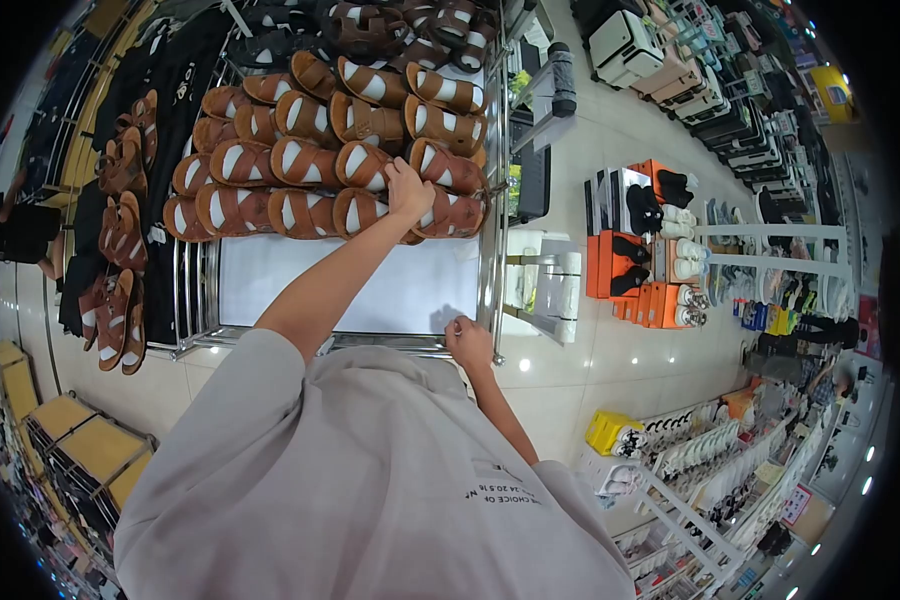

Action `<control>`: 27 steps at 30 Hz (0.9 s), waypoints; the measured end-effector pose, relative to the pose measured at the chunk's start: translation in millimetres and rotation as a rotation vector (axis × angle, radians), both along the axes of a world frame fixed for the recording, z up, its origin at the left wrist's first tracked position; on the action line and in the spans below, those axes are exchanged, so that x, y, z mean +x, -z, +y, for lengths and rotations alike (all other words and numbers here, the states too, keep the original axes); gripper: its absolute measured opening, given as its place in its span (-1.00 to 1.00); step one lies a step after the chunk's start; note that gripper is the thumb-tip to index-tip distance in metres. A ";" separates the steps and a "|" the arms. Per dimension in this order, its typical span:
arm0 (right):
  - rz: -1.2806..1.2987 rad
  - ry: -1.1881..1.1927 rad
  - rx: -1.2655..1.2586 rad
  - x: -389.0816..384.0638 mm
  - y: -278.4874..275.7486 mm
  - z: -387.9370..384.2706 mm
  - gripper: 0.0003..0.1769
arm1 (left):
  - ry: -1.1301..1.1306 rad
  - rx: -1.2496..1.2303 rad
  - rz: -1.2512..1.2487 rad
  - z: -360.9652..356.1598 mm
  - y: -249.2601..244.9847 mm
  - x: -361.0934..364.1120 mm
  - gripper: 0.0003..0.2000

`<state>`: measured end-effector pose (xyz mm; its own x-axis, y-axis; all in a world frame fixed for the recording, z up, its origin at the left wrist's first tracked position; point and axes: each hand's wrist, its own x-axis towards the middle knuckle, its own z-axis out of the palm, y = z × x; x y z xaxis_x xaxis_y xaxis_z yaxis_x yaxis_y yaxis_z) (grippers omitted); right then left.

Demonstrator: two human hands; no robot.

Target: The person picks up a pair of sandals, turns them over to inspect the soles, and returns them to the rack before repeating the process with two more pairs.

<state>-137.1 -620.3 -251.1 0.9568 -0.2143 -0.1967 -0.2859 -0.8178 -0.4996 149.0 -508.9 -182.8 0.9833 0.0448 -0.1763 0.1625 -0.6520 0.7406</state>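
My left hand (408, 195) reaches across to the front rows of brown strapped sandals on a display rack. Its fingers are bent over the edge of one sandal (360, 165), and the palm hides part of its neighbours. White paper stuffing shows inside many of the sandals. Closer to my body, my right hand (468, 343) is closed at the front right of the rack, beside the metal rail (390, 345). Whatever its fingers hold, if anything, is hidden. Between my arms lies the white shelf surface (280, 280).
Dark sandals (365, 30) fill the back of the rack. More brown sandals (120, 240) hang at the left by black clothes. On the right stand orange shoe boxes (610, 265), white brackets (545, 290) and a row of suitcases (670, 70). Shoe shelves (720, 470) extend at lower right.
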 end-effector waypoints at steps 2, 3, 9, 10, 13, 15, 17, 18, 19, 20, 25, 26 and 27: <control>0.006 -0.003 0.007 -0.5 0.6 -0.1 -0.72 | 0.064 0.004 0.039 8.5 1.6 -0.8 -0.42; 0.017 -0.006 0.009 -0.4 -0.1 -0.6 -0.73 | 0.095 0.006 0.074 11.9 1.9 -0.6 -0.43; 0.040 -0.001 0.022 1.8 -4.7 0.2 -0.73 | 0.150 -0.015 0.074 31.9 -7.3 -16.5 -0.47; 0.036 0.005 0.027 1.5 -4.9 0.3 -0.74 | 0.139 -0.017 0.014 35.2 -6.0 -23.2 -0.50; 0.051 0.020 0.039 2.0 -5.2 1.0 -0.75 | 0.128 -0.210 -0.091 65.2 -9.7 -42.0 -0.58; 0.067 0.025 0.047 1.1 -4.0 -0.5 -0.75 | 0.102 -0.191 -0.055 94.3 -14.7 -62.0 -0.75; 0.079 0.019 0.061 1.3 0.3 -1.6 -0.74 | 0.113 -0.276 0.058 130.9 -5.1 -86.3 -0.79; 0.095 0.009 0.082 2.0 1.0 -2.7 -0.74 | 0.127 -0.313 0.092 149.9 4.7 -101.0 -0.80; 0.111 -0.001 0.103 3.4 1.5 -4.2 -0.74 | 0.177 -0.297 0.138 170.1 12.8 -117.2 -0.78; 0.128 -0.010 0.123 5.1 2.8 -5.0 -0.74 | 0.227 -0.282 0.184 189.4 17.4 -133.9 -0.76; 0.087 -0.044 0.490 51.6 14.3 9.2 -0.76 | 0.224 -0.089 0.380 254.7 -5.6 -201.6 -0.69; 0.103 -0.007 0.639 65.6 29.0 15.3 -0.75 | 0.159 -0.135 0.394 262.6 -5.9 -211.0 -0.68; 0.122 0.028 0.787 80.9 31.9 24.7 -0.75 | 0.089 -0.182 0.406 270.0 -5.9 -219.9 -0.68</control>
<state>-56.2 -595.7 -283.0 0.9151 0.0073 -0.4032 -0.3909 -0.2298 -0.8913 -70.9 -238.9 -176.9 0.8317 -0.1046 -0.5452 0.4120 -0.5420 0.7325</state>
